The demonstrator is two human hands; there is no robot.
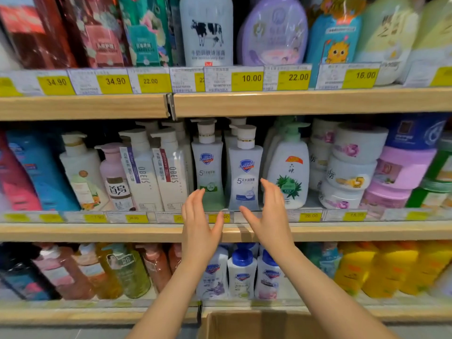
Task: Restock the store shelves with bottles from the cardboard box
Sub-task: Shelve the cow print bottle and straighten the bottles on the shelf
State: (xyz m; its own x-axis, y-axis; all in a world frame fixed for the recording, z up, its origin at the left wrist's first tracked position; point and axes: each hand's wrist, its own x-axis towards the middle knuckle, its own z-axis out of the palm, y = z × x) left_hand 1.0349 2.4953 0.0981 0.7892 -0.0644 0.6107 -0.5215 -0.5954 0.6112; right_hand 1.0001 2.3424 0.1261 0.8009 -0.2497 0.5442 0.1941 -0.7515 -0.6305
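My left hand (199, 223) and right hand (269, 216) are raised before the middle shelf (342, 231), fingers straight and spread, holding nothing. Between them stands a smooth white plastic pump bottle (245, 174) with a blue shield label, waisted in shape, beside a green-bottomed twin (208, 167). The cardboard box (244, 324), matte brown, is cut off at the bottom edge; its contents are hidden. Lower price tags (137, 218) are too blurred to read.
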